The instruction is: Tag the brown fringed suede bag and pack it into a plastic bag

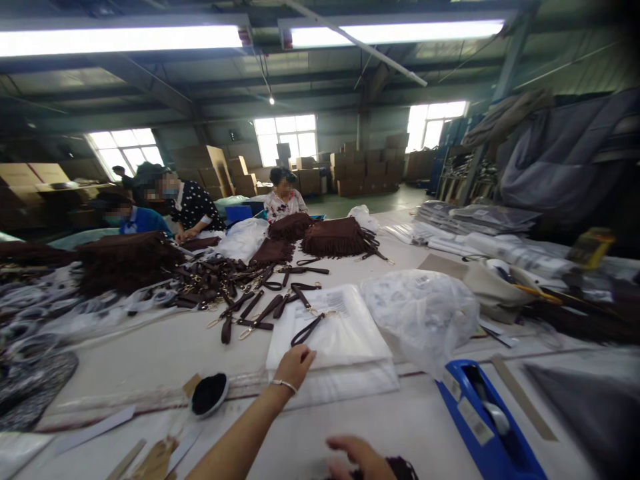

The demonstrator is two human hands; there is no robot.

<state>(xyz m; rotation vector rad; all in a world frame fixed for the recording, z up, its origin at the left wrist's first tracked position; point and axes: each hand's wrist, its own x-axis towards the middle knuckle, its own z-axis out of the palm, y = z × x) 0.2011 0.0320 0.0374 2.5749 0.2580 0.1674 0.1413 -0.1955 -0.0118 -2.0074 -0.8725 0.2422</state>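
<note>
My left hand [296,368], with a bracelet at its wrist, is closed over the clear plastic bags [345,333]; what its fingers hold, if anything, is hidden. Just beyond its knuckles lies the loop of a dark brown strap [307,330] with a gold clasp. At the bottom edge my right hand [361,459] is blurred and partly cut off, its fingers apart, beside a dark item [403,468] I cannot make out. More brown straps [257,313] with gold clips lie in a heap beyond the bags. Brown fringed bags [334,237] are stacked farther back.
A blue tape dispenser [487,420] stands at the right, near a crumpled plastic bag [423,317]. A white dish of black material [209,395] sits left of my forearm. Several people are across the table, one in a dotted top [197,207]. Wrapped goods [475,217] lie back right.
</note>
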